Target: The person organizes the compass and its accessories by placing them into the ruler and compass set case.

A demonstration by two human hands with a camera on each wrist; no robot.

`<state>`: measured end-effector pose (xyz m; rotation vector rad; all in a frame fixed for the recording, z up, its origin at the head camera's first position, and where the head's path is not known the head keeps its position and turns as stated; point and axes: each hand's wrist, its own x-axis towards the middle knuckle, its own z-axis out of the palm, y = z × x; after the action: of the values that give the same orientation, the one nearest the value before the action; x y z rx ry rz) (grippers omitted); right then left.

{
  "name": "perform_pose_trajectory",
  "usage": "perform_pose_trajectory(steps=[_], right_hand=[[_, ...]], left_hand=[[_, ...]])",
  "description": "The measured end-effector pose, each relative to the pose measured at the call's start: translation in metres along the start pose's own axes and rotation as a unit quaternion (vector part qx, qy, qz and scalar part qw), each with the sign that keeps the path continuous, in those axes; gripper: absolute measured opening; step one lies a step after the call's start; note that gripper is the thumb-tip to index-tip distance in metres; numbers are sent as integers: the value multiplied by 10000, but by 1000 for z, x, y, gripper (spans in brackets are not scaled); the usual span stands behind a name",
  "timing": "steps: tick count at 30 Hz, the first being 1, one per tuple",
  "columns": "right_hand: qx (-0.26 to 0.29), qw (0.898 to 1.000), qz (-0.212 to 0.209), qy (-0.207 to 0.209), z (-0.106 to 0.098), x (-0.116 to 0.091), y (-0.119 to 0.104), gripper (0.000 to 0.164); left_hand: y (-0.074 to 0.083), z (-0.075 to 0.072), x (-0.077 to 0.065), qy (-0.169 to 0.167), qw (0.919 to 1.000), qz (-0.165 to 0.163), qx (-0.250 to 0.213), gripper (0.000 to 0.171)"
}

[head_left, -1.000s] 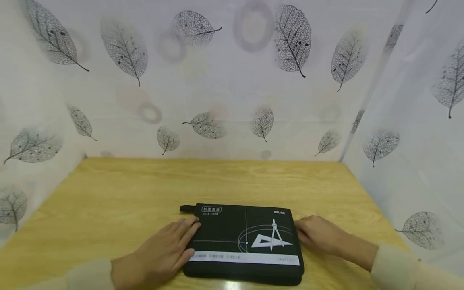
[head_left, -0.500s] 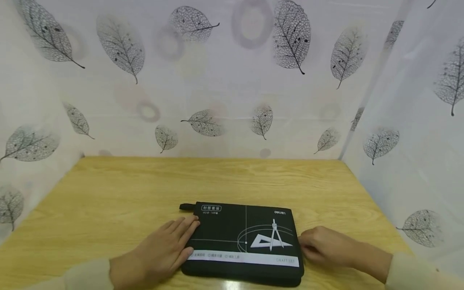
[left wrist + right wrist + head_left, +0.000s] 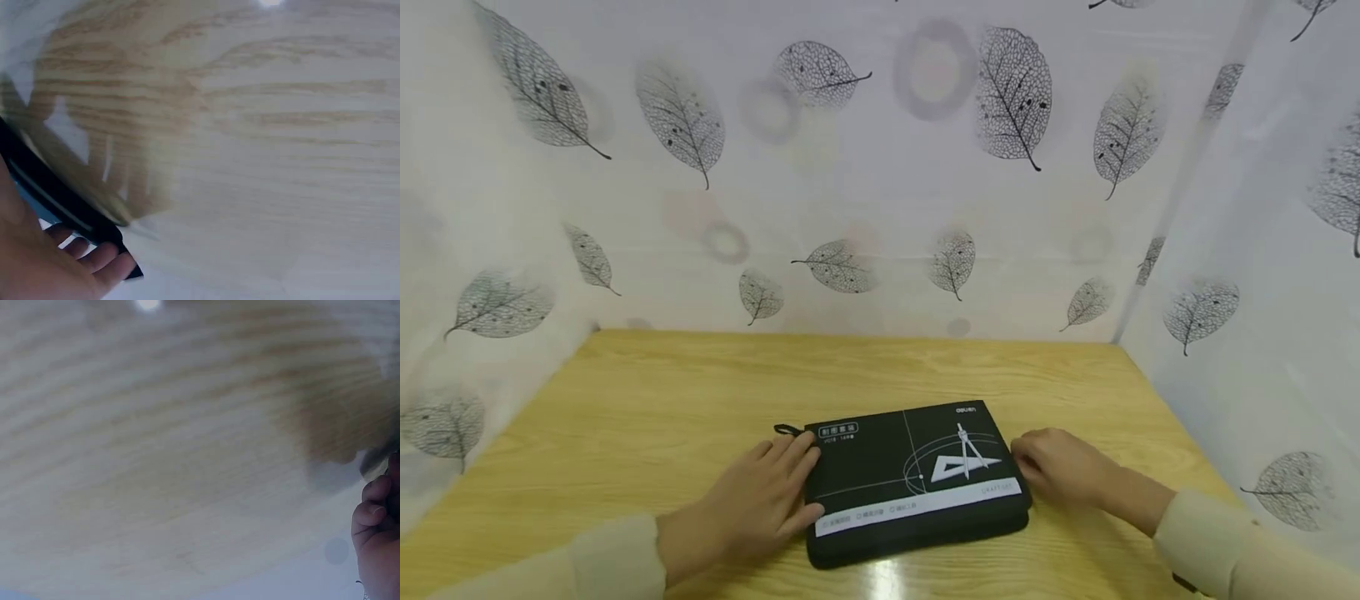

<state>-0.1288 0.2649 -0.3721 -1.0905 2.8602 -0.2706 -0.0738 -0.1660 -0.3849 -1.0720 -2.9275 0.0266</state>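
Observation:
A black zip case (image 3: 880,462) with a printed compass and set square and a white "DRAFT SET" band lies flat on the wooden table, its right side angled away. My left hand (image 3: 752,496) holds the case's left edge, thumb on the cover. In the left wrist view, the fingers (image 3: 103,257) of that hand lie along the dark side of the case. At the right edge, my right hand (image 3: 1063,467) is curled with its fingertips pinching there; what lies between them is hidden. The right wrist view shows only its bent fingers (image 3: 375,509) at the frame's edge.
A small black loop strap (image 3: 786,429) sticks out at the case's far left corner. The wooden table (image 3: 850,367) is bordered behind and at both sides by a white leaf-print cloth (image 3: 880,192).
The case has turned counterclockwise, its right side swinging away from me. My right hand moved toward me along the right edge, then back away; my left hand shifted slightly right with the case.

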Motion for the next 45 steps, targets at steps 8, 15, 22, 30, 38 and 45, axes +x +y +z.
perform_pose_trajectory(steps=[8, 15, 22, 30, 38, 45], right_hand=[[92, 9992, -399, -25, -1, -9, 2, 21], [328, 9934, -1064, 262, 5, -30, -12, 30], [220, 9899, -1341, 403, 15, -39, -40, 32], [-10, 9922, -1171, 427, 15, -35, -61, 33], [246, 9973, -661, -226, 11, -20, -78, 30], [518, 9970, -572, -68, 8, -21, -58, 27]], left_hand=[[15, 9, -4, -107, 9996, 60, 271, 64], [15, 11, -7, -279, 9994, -209, -78, 64], [14, 13, -7, -327, 9992, -226, -39, 64], [15, 14, -4, -80, 9998, -132, 117, 63], [15, 9, 0, -56, 9998, -102, 132, 63], [11, 5, 0, 266, 9996, -137, -16, 64]])
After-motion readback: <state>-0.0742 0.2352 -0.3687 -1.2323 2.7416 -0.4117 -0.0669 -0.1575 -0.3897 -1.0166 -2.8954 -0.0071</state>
